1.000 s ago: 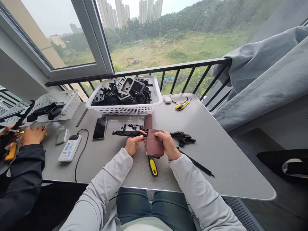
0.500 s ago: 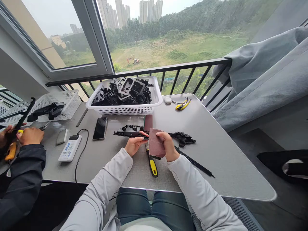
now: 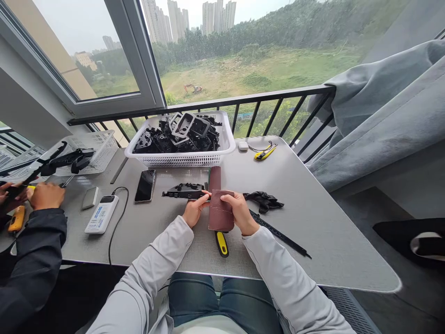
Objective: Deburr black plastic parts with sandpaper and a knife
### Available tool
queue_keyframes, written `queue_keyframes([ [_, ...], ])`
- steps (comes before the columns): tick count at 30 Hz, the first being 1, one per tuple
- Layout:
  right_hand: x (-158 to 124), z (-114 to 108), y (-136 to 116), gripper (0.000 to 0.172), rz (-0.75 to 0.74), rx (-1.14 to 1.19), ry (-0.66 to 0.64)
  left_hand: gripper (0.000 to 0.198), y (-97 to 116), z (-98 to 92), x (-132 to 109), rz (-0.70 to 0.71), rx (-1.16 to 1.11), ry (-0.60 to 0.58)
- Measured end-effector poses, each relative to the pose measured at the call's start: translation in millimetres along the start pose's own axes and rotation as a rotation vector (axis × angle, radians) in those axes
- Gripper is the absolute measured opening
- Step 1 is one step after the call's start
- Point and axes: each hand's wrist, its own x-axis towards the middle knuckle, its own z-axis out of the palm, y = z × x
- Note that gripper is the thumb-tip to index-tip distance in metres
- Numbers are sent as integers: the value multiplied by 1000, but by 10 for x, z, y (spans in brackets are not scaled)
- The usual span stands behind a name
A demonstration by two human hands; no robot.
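Observation:
My right hand (image 3: 243, 214) is closed on a folded, reddish-brown sheet of sandpaper (image 3: 221, 214), thumb on its face. My left hand (image 3: 195, 211) pinches a black plastic part (image 3: 184, 190) near its right end; the sandpaper hides that end. Beneath the sheet lies a tool with a yellow-and-black handle (image 3: 222, 244), its upper portion covered. Another reddish-brown strip (image 3: 215, 175) rests just behind my hands. To the right are a crumpled black cloth or glove (image 3: 266, 201) and a long, thin black strip (image 3: 282, 236).
Black plastic parts fill a white basket (image 3: 174, 161) at the back. A yellow cutter (image 3: 265, 153) and small white case (image 3: 243, 146) lie back right. Leftward are a phone (image 3: 145, 185) and a white power bank (image 3: 102, 215) with cable. A co-worker's hand (image 3: 47, 195) works at far left.
The sandpaper in my right hand has shifted slightly left and down and turned flatter toward me. My left hand stays on the black part. At left, the co-worker's long black piece has tilted lower.

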Motion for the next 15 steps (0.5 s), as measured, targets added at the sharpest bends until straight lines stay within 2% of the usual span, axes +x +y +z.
queue_keyframes([
  [4,22,-28,30,16,-48,-104,23,31,-15,-45,-1,66,70,-35],
  [10,-4,-7,52,20,-68,-236,-79,38,-82,-99,-8,84,150,-73],
  [15,3,-3,78,18,-86,-363,-15,39,-51,-82,-33,108,242,-59],
])
